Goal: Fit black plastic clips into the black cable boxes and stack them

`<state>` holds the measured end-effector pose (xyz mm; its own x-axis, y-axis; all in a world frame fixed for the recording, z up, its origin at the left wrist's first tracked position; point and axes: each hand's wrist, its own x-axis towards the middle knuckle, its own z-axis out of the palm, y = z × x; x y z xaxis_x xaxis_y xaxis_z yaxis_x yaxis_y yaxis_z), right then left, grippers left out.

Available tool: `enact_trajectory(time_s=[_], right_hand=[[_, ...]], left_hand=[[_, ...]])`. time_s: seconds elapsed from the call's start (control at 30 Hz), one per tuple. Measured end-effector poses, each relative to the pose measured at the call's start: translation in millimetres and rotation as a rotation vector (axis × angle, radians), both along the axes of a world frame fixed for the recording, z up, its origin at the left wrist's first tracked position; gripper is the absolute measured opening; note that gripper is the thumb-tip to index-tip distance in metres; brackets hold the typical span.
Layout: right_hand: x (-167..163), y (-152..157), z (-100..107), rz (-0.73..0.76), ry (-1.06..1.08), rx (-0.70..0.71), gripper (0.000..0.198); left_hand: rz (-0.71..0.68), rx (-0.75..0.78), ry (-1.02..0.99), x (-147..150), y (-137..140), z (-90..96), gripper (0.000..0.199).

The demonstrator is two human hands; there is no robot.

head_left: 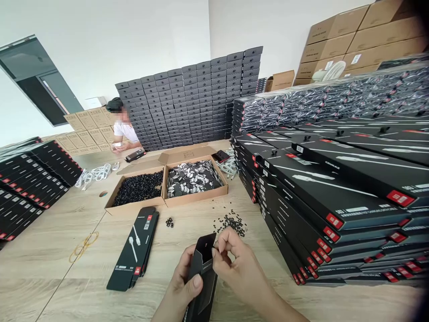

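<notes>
Closest to me, my left hand [182, 286] is wrapped around a slim black cardboard sleeve box [201, 279], thumb pressed flat on its front so the open top tips toward my other hand. Right hand [239, 264] has its fingertips pinched together right at that opening; looks like something tiny is between them, but I can't make out what. Just past the box there's a loose scatter of small black plastic bits [232, 222] on the pale wooden table [43, 259], near enough to grab from. Left of me a short stack of flat black packages with red tags [134, 248] lies waiting. Further back, two open brown cartons [167, 181] sit side by side, one full of black pieces. Big wall of black boxes [335, 188] on my right, and another person in a white shirt [124, 129] sits at the far end.
</notes>
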<state>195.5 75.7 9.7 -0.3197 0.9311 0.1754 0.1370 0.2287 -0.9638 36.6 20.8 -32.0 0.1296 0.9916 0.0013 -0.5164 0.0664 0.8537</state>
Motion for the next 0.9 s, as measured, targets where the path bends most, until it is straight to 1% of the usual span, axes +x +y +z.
enact_trajectory(time_s=[0.13,0.2,0.3,0.43,0.57,0.73,0.9], right_hand=[[-2,0,2,0.010,-0.040,0.037,0.018],[0,0,4,0.034,-0.058,0.037,0.018],[2,-1,9,0.074,-0.097,0.054,0.017],[4,-2,10,0.116,-0.148,0.093,0.018],[7,-2,12,0.146,-0.194,0.092,0.019],[7,-4,16,0.165,-0.232,0.050,0.018],[5,-6,13,0.166,-0.267,0.099,0.020]], left_hand=[[-0.047,0.007,0.034,-2,-2,1.2,0.055],[-0.066,0.026,0.055,-3,-3,4.8,0.057],[-0.087,0.058,0.078,-3,-3,12.2,0.054],[-0.114,0.043,0.131,-5,-2,19.6,0.053],[-0.134,0.036,0.180,-8,-4,19.6,0.054],[-0.112,0.014,0.217,-7,-9,18.7,0.056],[-0.092,0.025,0.218,-3,-11,23.0,0.052]])
